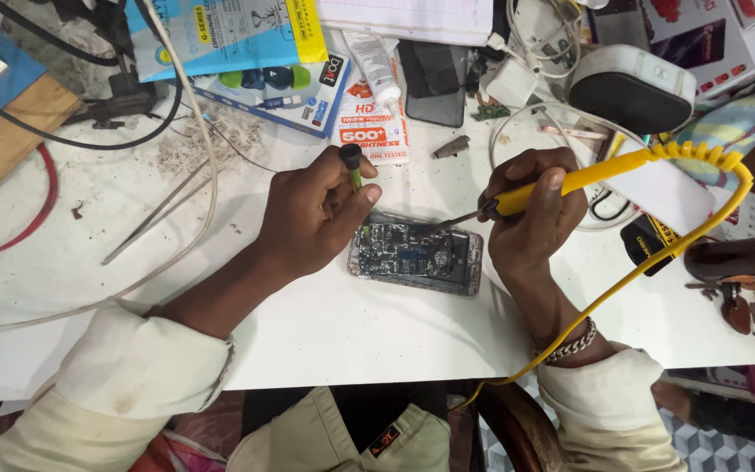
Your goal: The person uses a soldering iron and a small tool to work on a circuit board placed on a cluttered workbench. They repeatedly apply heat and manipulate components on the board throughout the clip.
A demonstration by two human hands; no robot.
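So from where I'm watching, there's one opened-up smartphone with its back off and dark circuit board showing (415, 255), lying flat on the white bench (334, 323), right in the middle between the two hands.

The left hand (312, 218) is closed around one thin green-shafted tool with a black cap (352, 164), held upright, its lower end going down at the phone's left edge. The right hand (530, 223) is wrapped around one yellow-handled soldering iron (561, 182); the metal tip points left and sits over the top edge of the board, though I can't tell if it actually touches. Its yellow cord (648, 262) loops off to the right and back under the bench edge. The hands are apart, one at each end of the phone.

Containers: the phone shell is really the only one I can see into, and it holds the board and a silvery strip on the right. Up top there's one blue flat retail box with earbuds pictured on it (277, 92), closed, so no idea what's inside.

Also counted: one pair of metal tweezers (159, 210) lying left of the hands, one white tube with a nozzle (376, 65), one white and black rounded gadget (631, 87), one silver chain bracelet (570, 343) on the right wrist.
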